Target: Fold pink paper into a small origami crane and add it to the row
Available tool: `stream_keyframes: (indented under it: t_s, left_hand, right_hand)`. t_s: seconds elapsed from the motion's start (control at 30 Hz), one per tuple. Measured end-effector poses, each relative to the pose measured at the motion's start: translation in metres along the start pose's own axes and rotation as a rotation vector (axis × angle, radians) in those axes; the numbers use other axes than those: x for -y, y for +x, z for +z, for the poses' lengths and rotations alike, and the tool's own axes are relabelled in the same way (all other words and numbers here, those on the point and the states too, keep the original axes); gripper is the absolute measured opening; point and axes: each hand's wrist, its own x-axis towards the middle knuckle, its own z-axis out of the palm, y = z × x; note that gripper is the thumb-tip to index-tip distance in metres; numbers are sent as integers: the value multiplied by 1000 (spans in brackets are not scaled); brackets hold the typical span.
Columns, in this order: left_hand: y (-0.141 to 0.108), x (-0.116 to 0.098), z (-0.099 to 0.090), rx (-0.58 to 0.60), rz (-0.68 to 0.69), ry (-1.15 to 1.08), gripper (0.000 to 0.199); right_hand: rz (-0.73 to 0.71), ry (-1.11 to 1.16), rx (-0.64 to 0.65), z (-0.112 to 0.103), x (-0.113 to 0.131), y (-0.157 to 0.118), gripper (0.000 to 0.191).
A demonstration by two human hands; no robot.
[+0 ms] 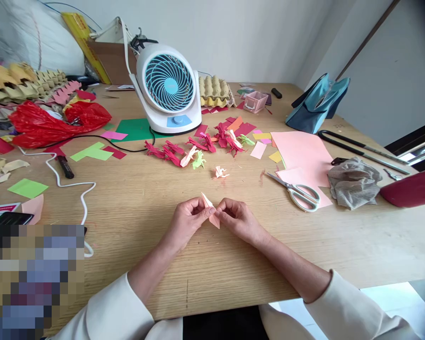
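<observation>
Between my two hands, over the near middle of the table, is a small folded piece of pale pink paper [214,220], narrow and pointed at its upper end. My left hand [189,218] pinches its left side between thumb and fingers. From the right, my right hand [239,219] pinches the same paper near its middle. The fingertips hide part of the folds. Beyond the hands lies a small pale pink folded paper figure [220,173]. Farther back are several red folded paper figures [170,153], with a light green figure [199,160] beside them.
A white fan [170,89] stands at the back. Scissors [301,192] rest at the right by pink paper sheets [301,151] and a grey cloth [354,182]. At left are a red plastic bag [38,123], a white cable [71,183] and green paper [27,188].
</observation>
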Motion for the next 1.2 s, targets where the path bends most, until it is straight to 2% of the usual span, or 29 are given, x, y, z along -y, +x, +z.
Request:
stream_keyframes:
  t_s: [0.27,0.43,0.63,0.87,1.2]
  left_hand:
    - [2,3,-2,-17,88,176,28]
    - [0,-3,0,-39,30,94,30]
    - [-3,-14,7,-40,-72,-34,28]
    - [-2,-12,10,-46,-86,-67,30]
    - [1,-9,15,-98,-32,-12,28]
  right_hand:
    - [-12,-34,58,-1,3,-1,26]
    - [7,-48,53,1,6,-1,24]
    - [6,-89,48,4,7,0,32]
    - [26,-33,27,5,4,2,32]
    - [-23,-99,45,3,5,0,35]
